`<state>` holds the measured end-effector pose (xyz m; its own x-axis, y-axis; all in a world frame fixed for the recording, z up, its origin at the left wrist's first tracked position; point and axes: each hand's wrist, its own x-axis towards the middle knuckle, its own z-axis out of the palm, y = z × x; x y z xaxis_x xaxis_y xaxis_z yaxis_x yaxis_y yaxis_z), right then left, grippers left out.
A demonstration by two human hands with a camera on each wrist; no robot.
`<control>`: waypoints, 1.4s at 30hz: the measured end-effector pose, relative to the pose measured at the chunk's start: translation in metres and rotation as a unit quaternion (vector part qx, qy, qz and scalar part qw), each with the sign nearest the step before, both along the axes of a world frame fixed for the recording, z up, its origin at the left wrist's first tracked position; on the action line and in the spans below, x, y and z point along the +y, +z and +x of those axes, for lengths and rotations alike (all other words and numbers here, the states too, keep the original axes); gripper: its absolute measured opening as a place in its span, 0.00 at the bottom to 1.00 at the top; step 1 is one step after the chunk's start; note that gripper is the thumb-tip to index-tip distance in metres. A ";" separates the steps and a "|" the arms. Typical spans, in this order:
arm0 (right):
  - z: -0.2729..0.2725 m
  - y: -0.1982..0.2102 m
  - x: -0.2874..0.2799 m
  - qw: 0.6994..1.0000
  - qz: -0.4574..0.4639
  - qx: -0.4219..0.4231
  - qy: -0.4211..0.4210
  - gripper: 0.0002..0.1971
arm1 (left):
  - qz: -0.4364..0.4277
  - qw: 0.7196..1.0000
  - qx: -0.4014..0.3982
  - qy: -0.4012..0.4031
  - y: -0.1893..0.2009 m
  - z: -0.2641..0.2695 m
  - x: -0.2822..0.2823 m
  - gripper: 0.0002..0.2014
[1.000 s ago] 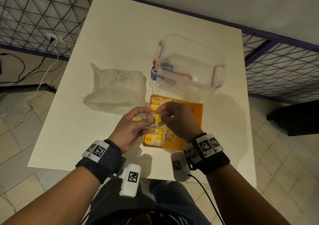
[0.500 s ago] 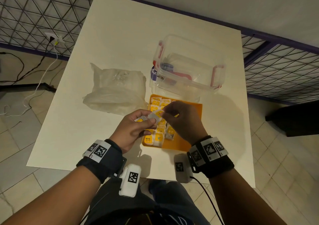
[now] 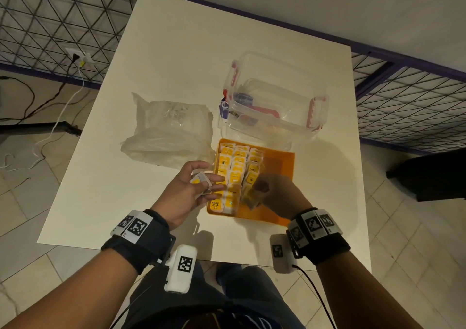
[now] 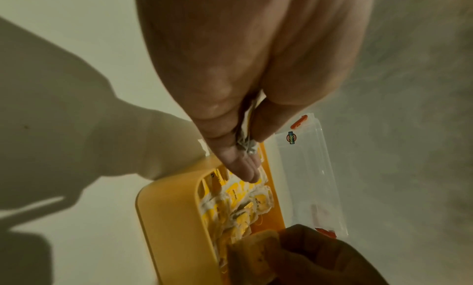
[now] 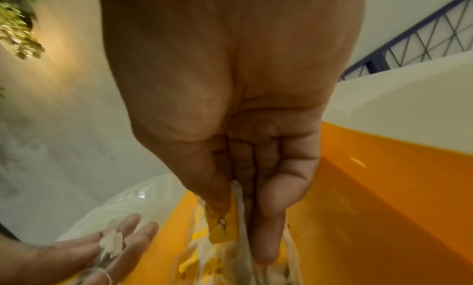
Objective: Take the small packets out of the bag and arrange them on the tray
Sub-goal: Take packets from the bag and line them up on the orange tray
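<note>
One orange tray (image 3: pixel 277 167) sits near the front edge of the white table (image 3: pixel 176 63), and everything else is easiest to place off that. Packets in the tray (image 3: pixel 235 174) lie in three rows filling its left half; I can't get a firm count because they overlap and the right hand covers some. The tray's right half is bare orange.

One crumpled clear bag (image 3: pixel 169 132) lies just left of the tray's far corner. One clear container (image 3: pixel 277 96) with red clips stands right behind the tray.

Left hand (image 3: pixel 187 195) hovers at the tray's left edge, palm up, fingers mostly straight, with a few packets (image 3: pixel 199 179) lying between them. Looks like two or three, can't say exactly. Right hand (image 3: pixel 277 192) is over the near middle of the tray, pinching one packet (image 3: pixel 251 197) between thumb and fingers, right at the near end of the third row.

The head view gives the whole layout but the pinched packet is a dark blur there. The right wrist view shows the thumb (image 5: pixel 215 190) pressed on that packet's yellow face (image 5: pixel 221 222) against fingers lined up side by side, and its edge down among the tray packets. The left wrist view shows crinkled packet edges (image 4: pixel 247 141) squeezed in the gap between two fingers, plus a round sticker (image 4: pixel 291 137) on the container.
</note>
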<state>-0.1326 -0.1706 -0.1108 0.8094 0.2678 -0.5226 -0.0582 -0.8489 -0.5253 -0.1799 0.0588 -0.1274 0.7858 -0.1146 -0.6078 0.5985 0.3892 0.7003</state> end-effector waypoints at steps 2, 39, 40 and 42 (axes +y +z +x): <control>-0.002 -0.007 0.001 0.999 0.003 0.037 -0.007 0.02 | 0.002 1.000 -0.005 0.009 -0.001 -0.001 -0.002 0.15; 0.006 0.011 0.024 0.982 0.057 -0.173 -0.043 0.05 | 0.195 0.973 -0.108 -0.056 -0.007 0.001 0.003 0.08; 0.005 0.018 0.029 0.980 0.095 -0.172 -0.029 0.06 | 0.201 0.970 -0.123 -0.061 -0.004 0.002 0.001 0.08; 0.002 0.030 0.038 0.977 0.142 -0.159 0.007 0.09 | 0.208 0.964 -0.151 -0.061 0.002 0.004 -0.005 0.08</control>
<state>-0.1306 -0.1330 -0.0811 0.9143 0.3772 -0.1476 0.1572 -0.6664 -0.7289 -0.1759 0.0537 -0.1258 0.9300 -0.0131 -0.3673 0.3669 -0.0240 0.9299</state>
